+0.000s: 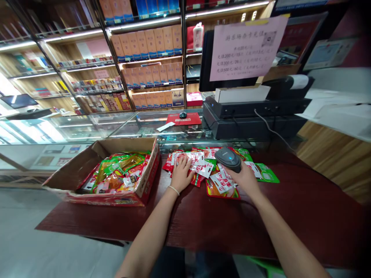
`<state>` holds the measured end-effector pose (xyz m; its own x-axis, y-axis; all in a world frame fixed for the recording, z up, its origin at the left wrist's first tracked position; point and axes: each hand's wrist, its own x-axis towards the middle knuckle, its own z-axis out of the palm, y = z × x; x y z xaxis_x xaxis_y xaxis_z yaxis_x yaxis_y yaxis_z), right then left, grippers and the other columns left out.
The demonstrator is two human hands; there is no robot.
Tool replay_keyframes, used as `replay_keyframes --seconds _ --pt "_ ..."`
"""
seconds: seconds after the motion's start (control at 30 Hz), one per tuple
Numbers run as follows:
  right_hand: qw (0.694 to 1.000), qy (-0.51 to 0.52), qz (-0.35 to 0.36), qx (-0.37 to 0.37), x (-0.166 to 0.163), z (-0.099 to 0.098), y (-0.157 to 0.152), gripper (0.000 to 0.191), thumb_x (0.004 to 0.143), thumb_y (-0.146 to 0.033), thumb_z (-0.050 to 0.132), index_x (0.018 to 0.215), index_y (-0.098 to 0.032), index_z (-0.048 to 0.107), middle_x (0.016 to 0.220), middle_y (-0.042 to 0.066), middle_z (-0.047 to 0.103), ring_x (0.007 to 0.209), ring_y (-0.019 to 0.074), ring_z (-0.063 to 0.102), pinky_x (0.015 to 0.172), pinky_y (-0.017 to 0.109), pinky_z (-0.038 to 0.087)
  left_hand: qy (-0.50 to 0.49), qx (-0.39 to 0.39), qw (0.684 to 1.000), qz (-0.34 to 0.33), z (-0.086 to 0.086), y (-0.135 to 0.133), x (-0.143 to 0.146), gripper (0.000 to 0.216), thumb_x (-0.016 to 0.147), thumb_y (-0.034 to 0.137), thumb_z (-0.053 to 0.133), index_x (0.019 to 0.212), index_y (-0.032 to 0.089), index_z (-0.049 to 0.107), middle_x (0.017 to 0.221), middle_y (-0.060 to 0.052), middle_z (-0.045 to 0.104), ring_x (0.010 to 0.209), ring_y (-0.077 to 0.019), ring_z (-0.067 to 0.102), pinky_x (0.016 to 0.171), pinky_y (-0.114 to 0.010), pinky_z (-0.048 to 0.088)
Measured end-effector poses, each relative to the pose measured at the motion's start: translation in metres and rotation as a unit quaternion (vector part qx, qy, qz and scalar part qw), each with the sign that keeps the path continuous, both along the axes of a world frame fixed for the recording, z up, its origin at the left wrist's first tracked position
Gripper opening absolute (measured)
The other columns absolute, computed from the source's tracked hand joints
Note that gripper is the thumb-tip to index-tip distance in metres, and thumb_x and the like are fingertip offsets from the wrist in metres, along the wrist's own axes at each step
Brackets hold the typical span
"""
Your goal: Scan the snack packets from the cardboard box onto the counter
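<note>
My right hand [245,178] is closed round a dark grey barcode scanner [228,158], which is held over a spread of snack packets. My left hand [182,173] lies with its fingers spread on the red and white snack packets [199,159] at the left of the pile. Below the scanner, white and red packets [222,182] overlap a larger one with a red edge. A green packet [267,173] lies to the right of my right hand. On the left, an open cardboard box [147,184] holds several green, red and yellow snack packets [121,172].
Behind the brown counter [185,222] runs a glass display case [124,125] with a red mat [191,119] and a computer mouse [182,115]. A monitor bearing a pink notice [245,50] stands over a black cash drawer [255,125]. Shelves of boxes [147,42] line the wall.
</note>
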<state>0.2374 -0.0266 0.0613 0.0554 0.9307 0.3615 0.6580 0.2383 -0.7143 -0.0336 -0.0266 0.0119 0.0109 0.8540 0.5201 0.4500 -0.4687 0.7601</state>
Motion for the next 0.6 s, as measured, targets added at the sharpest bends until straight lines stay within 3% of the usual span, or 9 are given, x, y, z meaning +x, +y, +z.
replay_keyframes --seconds 0.17,0.33,0.47,0.6 --pt "1.000 0.008 0.008 0.014 -0.019 0.027 -0.011 0.046 0.077 -0.050 0.066 0.109 -0.018 0.068 0.096 0.011 0.075 0.089 0.0313 0.070 0.072 0.038 0.051 -0.076 0.003 0.997 -0.013 0.019 -0.008 0.002 0.040 0.074 0.025 0.077 0.113 0.029 0.069 0.140 -0.011 0.055 0.141 -0.0305 0.038 0.121 -0.052 0.010" --pt "0.999 0.009 0.013 0.035 -0.048 0.049 -0.023 0.050 0.075 -0.051 0.069 0.111 -0.017 0.069 0.098 0.013 0.075 0.091 0.0339 0.070 0.069 0.038 0.051 -0.053 0.047 0.997 -0.037 0.073 -0.033 -0.016 0.036 0.081 0.017 0.068 0.115 0.027 0.070 0.132 -0.012 0.061 0.130 -0.0294 0.050 0.116 -0.047 0.030" --pt "0.998 0.017 0.046 0.040 -0.086 0.064 -0.026 0.048 0.073 -0.054 0.069 0.104 -0.018 0.070 0.096 0.013 0.075 0.091 0.0347 0.070 0.069 0.038 0.051 -0.078 0.050 0.995 -0.031 0.124 -0.063 -0.061 0.033 0.079 0.017 0.070 0.111 0.026 0.072 0.124 -0.010 0.065 0.124 -0.0292 0.054 0.115 -0.043 0.033" --pt "0.995 0.016 0.100 0.012 -0.134 0.071 -0.027 0.043 0.072 -0.054 0.069 0.097 -0.019 0.072 0.090 0.012 0.076 0.086 0.0343 0.070 0.067 0.038 0.051 -0.091 0.018 0.995 0.023 0.148 -0.080 -0.126 0.028 0.073 0.015 0.075 0.100 0.024 0.075 0.110 -0.009 0.070 0.116 -0.0288 0.058 0.115 -0.042 0.033"
